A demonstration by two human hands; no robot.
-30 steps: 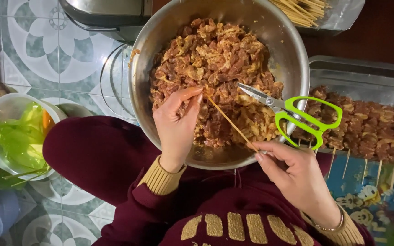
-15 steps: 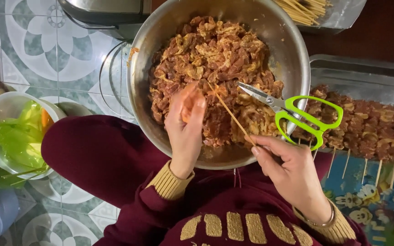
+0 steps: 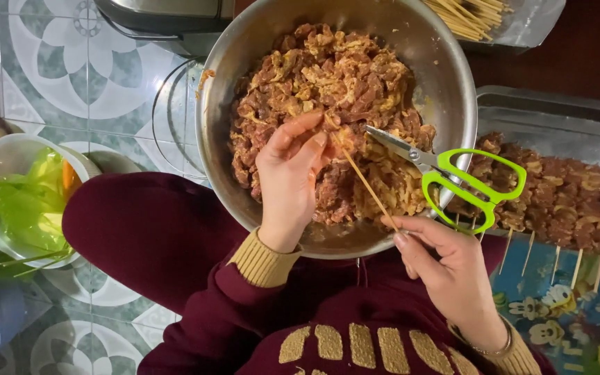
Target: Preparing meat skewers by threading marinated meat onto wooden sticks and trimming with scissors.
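**Fingers pinch meat onto a bamboo stick over the steel bowl**

Fingertips of the left hand [image 3: 293, 177] are nearly closed around a piece of marinated meat [image 3: 338, 135], pressing it against the tip of a thin bamboo skewer [image 3: 368, 186]. The right hand [image 3: 453, 274] holds the skewer's lower end in a tight pinch of thumb and forefinger, at the near rim of the big steel bowl [image 3: 453, 83].

By size: the bowl, heaped with chopped meat, fills the middle; to its right a metal tray [image 3: 557, 118] carries finished skewers [image 3: 564, 201] in a row. Green-handled scissors [image 3: 470, 184] rest on the bowl's edge, blades on the meat. A bundle of bare sticks [image 3: 463, 14] lies beyond.

Threading seems to be the step in hand; sliding the piece down calls for a steady, straight push, fingertips clear of the point.
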